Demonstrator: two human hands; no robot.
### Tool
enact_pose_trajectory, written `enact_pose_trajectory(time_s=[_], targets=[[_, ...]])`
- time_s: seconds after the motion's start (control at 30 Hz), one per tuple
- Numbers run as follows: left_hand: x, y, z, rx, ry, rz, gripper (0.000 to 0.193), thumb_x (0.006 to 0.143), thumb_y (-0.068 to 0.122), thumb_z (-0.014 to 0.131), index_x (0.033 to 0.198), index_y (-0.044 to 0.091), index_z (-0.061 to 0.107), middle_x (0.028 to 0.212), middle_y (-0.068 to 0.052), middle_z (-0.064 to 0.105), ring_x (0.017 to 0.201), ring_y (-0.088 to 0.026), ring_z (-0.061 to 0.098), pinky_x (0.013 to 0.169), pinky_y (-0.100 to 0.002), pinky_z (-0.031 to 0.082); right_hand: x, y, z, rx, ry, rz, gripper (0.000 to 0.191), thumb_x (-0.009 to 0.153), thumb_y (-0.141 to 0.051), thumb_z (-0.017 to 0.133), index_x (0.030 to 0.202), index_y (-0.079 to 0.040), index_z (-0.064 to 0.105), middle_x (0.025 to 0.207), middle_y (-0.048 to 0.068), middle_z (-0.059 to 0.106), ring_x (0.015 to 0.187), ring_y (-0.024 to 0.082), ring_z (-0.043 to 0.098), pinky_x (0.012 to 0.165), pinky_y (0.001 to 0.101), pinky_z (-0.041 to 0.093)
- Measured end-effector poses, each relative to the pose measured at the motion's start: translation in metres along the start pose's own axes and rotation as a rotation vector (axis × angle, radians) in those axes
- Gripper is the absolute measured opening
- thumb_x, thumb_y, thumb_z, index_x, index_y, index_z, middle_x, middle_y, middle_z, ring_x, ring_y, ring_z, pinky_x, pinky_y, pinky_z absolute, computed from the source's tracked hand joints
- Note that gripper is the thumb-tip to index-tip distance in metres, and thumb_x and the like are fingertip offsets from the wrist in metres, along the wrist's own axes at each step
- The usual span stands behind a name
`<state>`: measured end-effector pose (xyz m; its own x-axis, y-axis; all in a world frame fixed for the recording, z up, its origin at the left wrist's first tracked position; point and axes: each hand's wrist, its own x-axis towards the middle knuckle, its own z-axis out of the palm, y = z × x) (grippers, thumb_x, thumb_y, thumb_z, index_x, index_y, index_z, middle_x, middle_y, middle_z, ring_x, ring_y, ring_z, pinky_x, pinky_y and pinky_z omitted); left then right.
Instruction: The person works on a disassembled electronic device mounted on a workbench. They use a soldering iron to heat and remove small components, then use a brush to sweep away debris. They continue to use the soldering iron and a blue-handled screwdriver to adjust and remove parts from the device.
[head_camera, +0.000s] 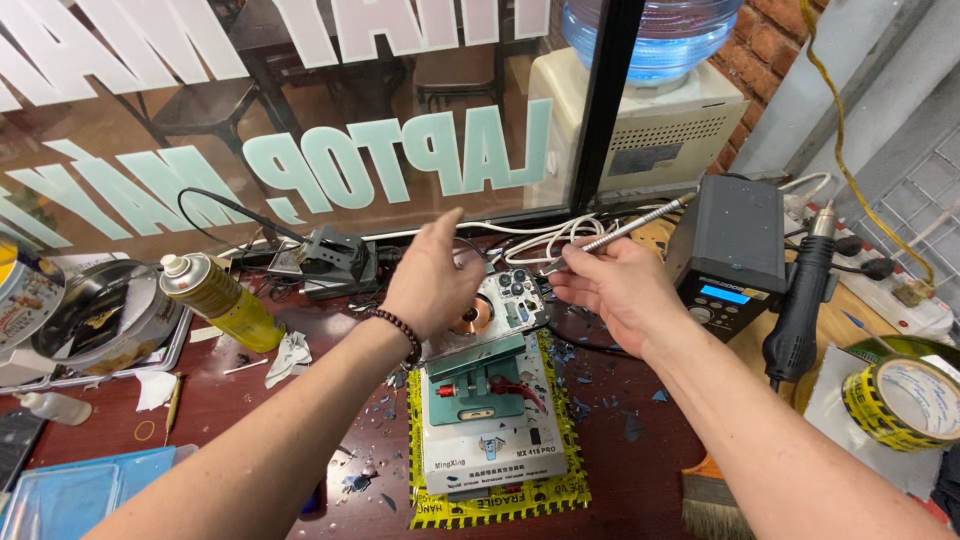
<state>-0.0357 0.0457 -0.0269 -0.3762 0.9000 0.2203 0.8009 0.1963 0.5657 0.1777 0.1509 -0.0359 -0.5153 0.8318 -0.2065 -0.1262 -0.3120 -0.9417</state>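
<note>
Right hand (612, 285) pinches a slim metal tool (625, 231) pen-style for control, left hand (432, 280) hovers open, fingers spread, over the opened phone (500, 305) clamped in the green fixture (480, 385) to stay put.

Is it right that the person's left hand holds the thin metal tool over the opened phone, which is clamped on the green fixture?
Not quite. The head view shows the right hand holding the thin metal tool; the left hand is open and holds nothing. The opened phone does sit on the green fixture.
</note>
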Motion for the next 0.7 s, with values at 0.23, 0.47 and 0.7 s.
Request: enact_pose_trajectory(time_s=[0.23, 0.47, 0.7], targets=[[-0.04, 0.032, -0.005, 0.286, -0.242, 0.153, 0.134, 0.06, 0.088, 0.071, 0.15, -0.005, 0.036, 0.15, -0.022, 0.046, 0.147, -0.043, 0.028, 0.115, -0.059, 0.022, 0.013, -0.001, 0.021, -0.19, 0.103, -0.021, 0.017, 0.095, -0.014, 0.066, 0.103, 0.0, 0.063, 0.098, 0.012, 0.071, 0.083, 0.023, 0.075, 0.07, 0.036, 0.065], [-0.045, 0.042, -0.01, 0.315, -0.272, 0.145, 0.145, 0.049, 0.087, 0.079, 0.15, -0.006, 0.031, 0.149, -0.022, 0.044, 0.146, -0.041, 0.027, 0.114, -0.06, 0.022, 0.007, -0.007, 0.029, -0.316, 0.149, -0.038, 0.014, 0.094, -0.012, 0.068, 0.102, -0.001, 0.063, 0.093, 0.009, 0.072, 0.08, 0.019, 0.073, 0.066, 0.0338, 0.063], [-0.046, 0.045, -0.011, 0.302, -0.255, 0.127, 0.137, 0.052, 0.081, 0.082, 0.149, -0.004, 0.034, 0.147, -0.021, 0.047, 0.147, -0.039, 0.027, 0.114, -0.061, 0.021, 0.011, -0.01, 0.029, -0.425, 0.087, -0.083, 0.013, 0.093, -0.011, 0.067, 0.102, -0.002, 0.063, 0.091, 0.01, 0.072, 0.078, 0.018, 0.073, 0.063, 0.0335, 0.062]])
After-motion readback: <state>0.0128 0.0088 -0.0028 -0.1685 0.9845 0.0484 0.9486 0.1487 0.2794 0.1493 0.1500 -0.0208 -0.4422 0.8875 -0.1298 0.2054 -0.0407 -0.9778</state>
